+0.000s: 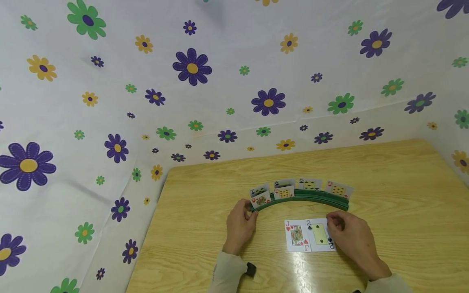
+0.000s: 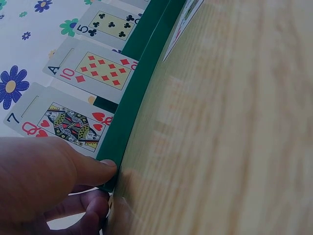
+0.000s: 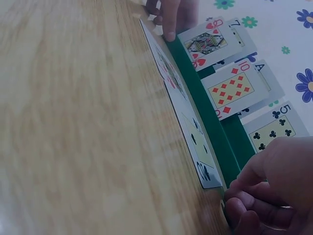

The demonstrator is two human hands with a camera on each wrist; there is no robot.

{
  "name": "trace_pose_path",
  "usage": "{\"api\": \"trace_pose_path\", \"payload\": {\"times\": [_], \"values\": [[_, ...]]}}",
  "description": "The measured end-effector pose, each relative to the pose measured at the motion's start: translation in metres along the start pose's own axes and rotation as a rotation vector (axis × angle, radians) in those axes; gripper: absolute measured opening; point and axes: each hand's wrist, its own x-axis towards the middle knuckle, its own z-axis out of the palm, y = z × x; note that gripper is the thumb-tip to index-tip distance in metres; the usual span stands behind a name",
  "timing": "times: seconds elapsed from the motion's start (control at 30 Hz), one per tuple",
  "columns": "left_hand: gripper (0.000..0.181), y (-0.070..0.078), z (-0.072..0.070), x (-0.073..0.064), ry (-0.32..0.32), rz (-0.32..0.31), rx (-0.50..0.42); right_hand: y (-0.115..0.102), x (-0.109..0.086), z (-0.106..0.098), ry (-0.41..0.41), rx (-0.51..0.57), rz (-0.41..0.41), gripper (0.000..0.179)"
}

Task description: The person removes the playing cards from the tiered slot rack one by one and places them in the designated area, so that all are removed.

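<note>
My left hand (image 1: 239, 226) grips the left end of a curved green card holder (image 1: 318, 198), thumb on its front edge. In the holder stand a queen of hearts (image 2: 73, 122) before a 7, a ten of diamonds (image 2: 102, 71) before an ace, a five of clubs (image 2: 110, 27), and a diamond card (image 1: 337, 189) at the right. A jack of hearts (image 1: 296, 236) and a two of spades (image 1: 319, 234) lie face up, side by side, in front. My right hand (image 1: 353, 238) has curled fingers at the two's upper right corner; I cannot tell whether they pinch it.
The wooden table (image 1: 190, 211) lies under everything. A white sheet with purple, green and yellow flowers (image 1: 227, 44) hangs along the table's back and sides. A black band (image 1: 250, 269) is at the left sleeve.
</note>
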Motion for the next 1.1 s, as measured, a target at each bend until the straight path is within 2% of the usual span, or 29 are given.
{"api": "trace_pose_path", "payload": {"times": [0.17, 0.47, 0.97, 1.1], "values": [[0.029, 0.000, 0.000, 0.000, -0.003, -0.001, -0.008, 0.000, -0.001, -0.001, -0.007, 0.003, -0.012, 0.017], [0.028, -0.001, 0.001, 0.003, -0.002, -0.007, 0.000, 0.000, -0.004, -0.006, -0.109, -0.029, -0.052, 0.019], [0.028, 0.001, 0.000, 0.001, -0.018, -0.011, 0.007, -0.002, -0.012, -0.006, -0.131, -0.051, -0.086, 0.018], [0.028, 0.000, 0.000, 0.001, -0.021, -0.003, 0.013, -0.003, -0.013, -0.006, -0.113, -0.046, -0.084, 0.016]]}}
